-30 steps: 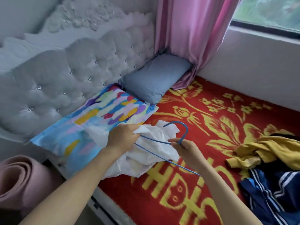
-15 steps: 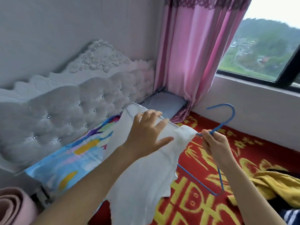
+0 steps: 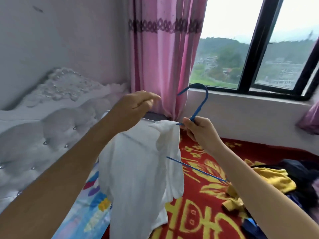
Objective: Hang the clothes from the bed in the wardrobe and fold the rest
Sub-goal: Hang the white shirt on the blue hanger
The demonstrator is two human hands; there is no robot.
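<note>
1. The white garment (image 3: 138, 169) hangs in the air over the head end of the bed (image 3: 259, 150), close to the tufted grey headboard (image 3: 51, 135). It is draped on a blue hanger (image 3: 200, 104).
2. The right hand (image 3: 200, 131) has its fingers curled tight round the hanger's neck, just under the hook. The garment's bunched collar touches that hand on its left side.
3. The left hand (image 3: 133, 109) is raised right at the garment's top edge, fingers bent and thumb near the forefinger. I can't tell whether it has any cloth pinched.
4. The hanger's hook stands up above both hands, in front of the pink curtain (image 3: 164, 66). Its lower bar pokes out of the cloth and slants down under the right forearm.
5. The red bedspread (image 3: 195, 200) carries large yellow characters and flower patterns. The characters are partly covered, and I can't read them. I see no labels on the garment.
6. The garment is plain white, thin and creased, with one wire of the hanger showing faintly through it. A short sleeve droops on its right.
7. A yellow garment (image 3: 274, 178) and dark clothes (image 3: 302, 178) lie heaped farther along the bed, away from the headboard.
8. A colourful pillow (image 3: 93, 213) lies at the head edge, beneath the hanging cloth.
</note>
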